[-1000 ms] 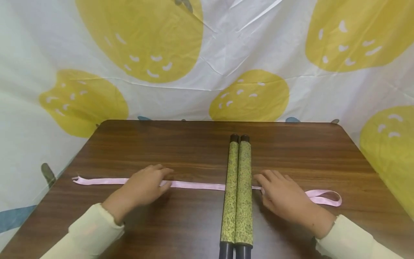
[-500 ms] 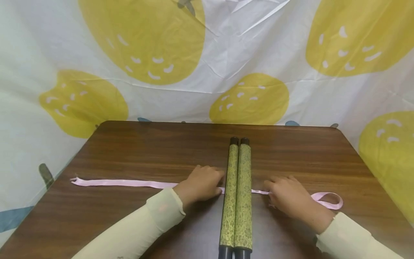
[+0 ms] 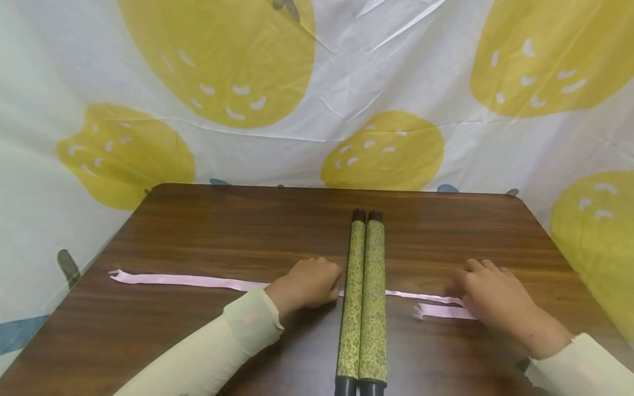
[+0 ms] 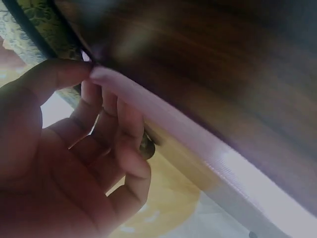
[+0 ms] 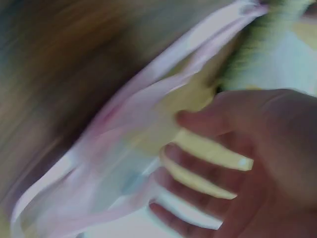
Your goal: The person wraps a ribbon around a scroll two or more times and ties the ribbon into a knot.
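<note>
Two scroll-like rolls lie side by side on the table, a left roll [image 3: 351, 297] and a right roll [image 3: 373, 297], both in patterned green-gold cloth with dark ends. A pink ribbon [image 3: 178, 280] runs crosswise beneath them. Just left of the rolls, my left hand [image 3: 304, 283] pinches the ribbon between thumb and fingertips, as the left wrist view shows along the ribbon [image 4: 173, 121]. My right hand [image 3: 497, 302] is over the ribbon's right part, hiding its fold. In the blurred right wrist view, the fingers [image 5: 193, 158] are spread apart beside the ribbon [image 5: 148, 82], gripping nothing.
The brown wooden table [image 3: 247, 220] has rounded far corners. Behind it hangs a white cloth [image 3: 257, 154] printed with large yellow fruit. The ribbon's frayed right end [image 3: 420, 312] lies right of the rolls.
My left hand has moved right along the ribbon to the rolls and pinches it there. My right hand has moved right, away from the rolls, uncovering the ribbon's frayed end.
</note>
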The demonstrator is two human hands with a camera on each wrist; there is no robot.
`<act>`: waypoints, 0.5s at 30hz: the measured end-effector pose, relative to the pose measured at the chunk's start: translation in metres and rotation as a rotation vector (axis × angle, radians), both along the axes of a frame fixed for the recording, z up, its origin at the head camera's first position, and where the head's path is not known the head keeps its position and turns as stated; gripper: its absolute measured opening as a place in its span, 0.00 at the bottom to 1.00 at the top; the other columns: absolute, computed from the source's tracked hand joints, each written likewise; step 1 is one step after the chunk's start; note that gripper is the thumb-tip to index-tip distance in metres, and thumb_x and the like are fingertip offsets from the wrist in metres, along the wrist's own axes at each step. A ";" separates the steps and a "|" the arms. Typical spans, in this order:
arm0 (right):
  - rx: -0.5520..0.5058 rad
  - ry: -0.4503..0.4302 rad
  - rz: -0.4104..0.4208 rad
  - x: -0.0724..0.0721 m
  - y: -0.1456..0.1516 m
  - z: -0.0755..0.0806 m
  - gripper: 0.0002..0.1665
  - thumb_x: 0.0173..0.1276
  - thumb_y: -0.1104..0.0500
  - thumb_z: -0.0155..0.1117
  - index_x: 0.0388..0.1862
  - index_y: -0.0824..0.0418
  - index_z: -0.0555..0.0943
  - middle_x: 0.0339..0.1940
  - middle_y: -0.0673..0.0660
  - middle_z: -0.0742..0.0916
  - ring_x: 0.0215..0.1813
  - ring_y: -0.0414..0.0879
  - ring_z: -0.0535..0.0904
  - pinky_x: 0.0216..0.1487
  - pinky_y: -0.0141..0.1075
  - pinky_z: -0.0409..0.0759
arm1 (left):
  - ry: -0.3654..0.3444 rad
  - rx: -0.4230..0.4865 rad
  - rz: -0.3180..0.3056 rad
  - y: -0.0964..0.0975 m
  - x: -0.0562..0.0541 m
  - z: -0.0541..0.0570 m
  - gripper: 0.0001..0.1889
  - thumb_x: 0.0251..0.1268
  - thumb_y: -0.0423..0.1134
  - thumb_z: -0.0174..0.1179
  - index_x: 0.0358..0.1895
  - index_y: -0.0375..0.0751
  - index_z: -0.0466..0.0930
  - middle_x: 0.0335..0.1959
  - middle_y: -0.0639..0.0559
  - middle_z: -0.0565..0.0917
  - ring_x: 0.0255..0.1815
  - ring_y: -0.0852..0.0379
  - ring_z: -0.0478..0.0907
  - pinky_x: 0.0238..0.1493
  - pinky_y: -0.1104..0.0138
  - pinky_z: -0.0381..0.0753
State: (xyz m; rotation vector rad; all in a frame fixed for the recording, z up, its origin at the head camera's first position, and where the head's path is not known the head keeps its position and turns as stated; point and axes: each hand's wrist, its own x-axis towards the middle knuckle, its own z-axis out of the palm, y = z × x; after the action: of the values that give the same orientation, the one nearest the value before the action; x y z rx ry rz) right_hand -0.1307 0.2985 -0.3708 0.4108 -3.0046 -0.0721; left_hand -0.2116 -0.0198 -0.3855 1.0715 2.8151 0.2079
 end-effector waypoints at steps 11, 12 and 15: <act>-0.141 0.006 0.215 -0.014 -0.055 -0.017 0.12 0.51 0.64 0.72 0.28 0.52 0.77 0.27 0.46 0.77 0.28 0.42 0.74 0.28 0.41 0.75 | -0.112 0.055 0.050 -0.006 0.002 0.004 0.10 0.63 0.44 0.64 0.25 0.51 0.75 0.24 0.59 0.77 0.27 0.59 0.74 0.31 0.64 0.74; -0.148 0.004 0.208 -0.014 -0.054 -0.018 0.12 0.51 0.65 0.71 0.26 0.51 0.77 0.27 0.46 0.77 0.27 0.42 0.73 0.26 0.40 0.74 | -0.133 0.056 0.062 -0.008 0.002 0.004 0.11 0.64 0.44 0.63 0.24 0.51 0.74 0.22 0.59 0.75 0.25 0.60 0.73 0.29 0.64 0.73; -0.172 0.004 0.187 -0.013 -0.051 -0.021 0.14 0.51 0.67 0.68 0.22 0.50 0.74 0.24 0.45 0.75 0.24 0.40 0.69 0.23 0.36 0.68 | -0.190 0.081 0.084 -0.015 0.003 0.004 0.18 0.66 0.43 0.60 0.17 0.51 0.68 0.16 0.59 0.68 0.19 0.61 0.65 0.23 0.66 0.67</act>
State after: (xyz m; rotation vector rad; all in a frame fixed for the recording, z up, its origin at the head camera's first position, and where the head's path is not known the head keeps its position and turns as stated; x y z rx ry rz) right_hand -0.1433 0.2480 -0.3918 0.6666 -2.9208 0.1989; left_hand -0.2088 -0.0344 -0.3812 0.8973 2.7029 0.4123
